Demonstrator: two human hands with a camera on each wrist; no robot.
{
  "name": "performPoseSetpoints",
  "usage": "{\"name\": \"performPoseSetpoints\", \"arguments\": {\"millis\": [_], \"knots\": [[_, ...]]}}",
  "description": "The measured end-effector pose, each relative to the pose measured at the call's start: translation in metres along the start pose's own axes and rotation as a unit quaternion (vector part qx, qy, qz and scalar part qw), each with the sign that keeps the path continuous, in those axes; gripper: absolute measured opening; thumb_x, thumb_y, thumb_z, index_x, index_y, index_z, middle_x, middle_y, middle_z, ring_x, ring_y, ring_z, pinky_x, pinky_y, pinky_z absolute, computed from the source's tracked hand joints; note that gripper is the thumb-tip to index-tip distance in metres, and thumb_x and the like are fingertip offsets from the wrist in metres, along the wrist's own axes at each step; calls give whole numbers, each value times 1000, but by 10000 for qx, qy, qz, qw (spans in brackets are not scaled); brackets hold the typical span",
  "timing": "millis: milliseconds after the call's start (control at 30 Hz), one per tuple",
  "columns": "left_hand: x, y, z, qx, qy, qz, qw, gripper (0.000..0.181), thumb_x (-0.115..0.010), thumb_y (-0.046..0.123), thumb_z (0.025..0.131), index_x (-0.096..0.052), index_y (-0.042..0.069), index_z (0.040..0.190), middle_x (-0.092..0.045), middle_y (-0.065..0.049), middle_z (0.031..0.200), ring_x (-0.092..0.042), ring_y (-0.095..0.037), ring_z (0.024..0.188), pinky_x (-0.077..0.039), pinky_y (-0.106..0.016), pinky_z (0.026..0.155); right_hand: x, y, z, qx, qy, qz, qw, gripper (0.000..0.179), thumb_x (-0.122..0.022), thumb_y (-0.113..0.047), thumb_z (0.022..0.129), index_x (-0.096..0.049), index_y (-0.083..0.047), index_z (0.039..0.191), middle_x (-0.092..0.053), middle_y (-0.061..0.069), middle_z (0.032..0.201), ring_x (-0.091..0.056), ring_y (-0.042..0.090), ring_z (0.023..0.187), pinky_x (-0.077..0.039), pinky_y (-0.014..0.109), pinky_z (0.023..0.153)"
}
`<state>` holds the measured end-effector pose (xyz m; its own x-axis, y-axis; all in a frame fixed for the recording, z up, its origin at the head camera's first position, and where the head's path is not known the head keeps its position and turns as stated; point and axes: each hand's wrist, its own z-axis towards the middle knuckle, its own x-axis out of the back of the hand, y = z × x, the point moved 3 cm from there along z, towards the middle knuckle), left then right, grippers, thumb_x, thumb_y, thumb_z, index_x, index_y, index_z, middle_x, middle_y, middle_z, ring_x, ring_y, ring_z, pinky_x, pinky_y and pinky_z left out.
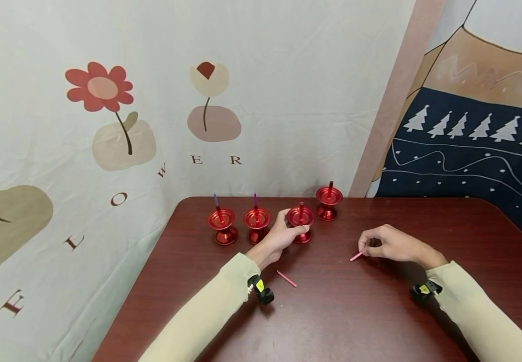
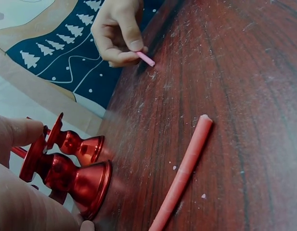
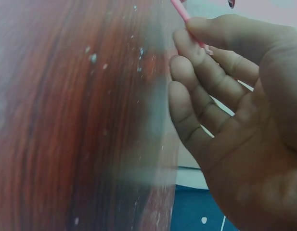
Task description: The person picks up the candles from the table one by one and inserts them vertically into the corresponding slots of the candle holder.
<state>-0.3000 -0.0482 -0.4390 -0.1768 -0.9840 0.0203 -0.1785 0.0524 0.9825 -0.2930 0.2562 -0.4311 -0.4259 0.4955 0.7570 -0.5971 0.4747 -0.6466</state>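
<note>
Several red metal candle holders stand in a row at the back of the dark red table (image 1: 333,322), each with a thin candle in it. My left hand (image 1: 283,232) grips the third holder (image 1: 300,217), which carries a short red candle; in the left wrist view that holder (image 2: 66,175) is against my fingers. My right hand (image 1: 389,244) pinches a thin pink candle (image 1: 356,256) between thumb and forefinger, its tip low over the table (image 2: 146,58) (image 3: 179,9). Another pink candle (image 1: 286,278) lies loose on the table between my arms (image 2: 184,168).
To the left stand a holder with a blue candle (image 1: 222,225) and one with a purple candle (image 1: 256,223); a fourth holder (image 1: 329,202) stands behind at the right. A flower-print cloth (image 1: 107,125) hangs behind and left, and a tree-print cloth (image 1: 478,151) at the right.
</note>
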Motion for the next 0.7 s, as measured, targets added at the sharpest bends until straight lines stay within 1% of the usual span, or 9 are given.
{"name": "performPoseSetpoints", "arguments": {"millis": [167, 300, 367, 500, 633, 700], "knots": [[1, -1, -2, 69, -34, -6, 10000, 80, -79, 14, 101, -31, 4, 164, -41, -23, 167, -38, -38, 156, -25, -59, 129, -1, 1, 8, -49, 368, -188, 9991, 30, -76, 8, 90, -75, -22, 92, -64, -15, 82, -60, 7, 77, -52, 25, 67], [2, -1, -3, 62, -40, 8, 10000, 79, -79, 14, 100, -32, 4, 163, -42, -23, 167, -38, -39, 156, -24, -60, 129, -5, -3, 14, 4, 513, -150, 9986, 31, -76, 9, 88, -75, -22, 91, -64, -14, 81, -59, 8, 74, -51, 25, 65], [2, -1, -4, 62, -48, 5, 10000, 79, -79, 14, 100, -33, 5, 163, -42, -23, 167, -38, -38, 156, -24, -61, 129, -8, -6, 16, 56, 514, -70, 9986, 30, -76, 9, 88, -75, -21, 91, -66, -13, 82, -60, 8, 74, -51, 25, 64], [3, -2, -4, 58, -44, 34, 10000, 77, -79, 14, 100, -35, 5, 162, -43, -23, 166, -39, -38, 155, -24, -61, 129, -15, -9, 20, 160, 395, 35, 9991, 28, -76, 9, 87, -76, -19, 91, -69, -13, 83, -59, 7, 75, -51, 25, 63], [3, -3, -4, 46, -24, 77, 10000, 75, -80, 15, 100, -37, 5, 161, -46, -22, 163, -41, -38, 153, -26, -61, 128, -21, -8, 23, 303, 305, -48, 9991, 27, -77, 8, 88, -77, -19, 91, -69, -15, 83, -60, 5, 75, -52, 25, 65], [3, -3, -4, 50, -23, 93, 9999, 74, -80, 16, 100, -38, 5, 160, -48, -22, 161, -42, -38, 153, -26, -60, 128, -22, -7, 25, 405, 291, -145, 9987, 25, -78, 7, 91, -78, -18, 92, -70, -15, 85, -60, 4, 77, -53, 25, 67]]}}
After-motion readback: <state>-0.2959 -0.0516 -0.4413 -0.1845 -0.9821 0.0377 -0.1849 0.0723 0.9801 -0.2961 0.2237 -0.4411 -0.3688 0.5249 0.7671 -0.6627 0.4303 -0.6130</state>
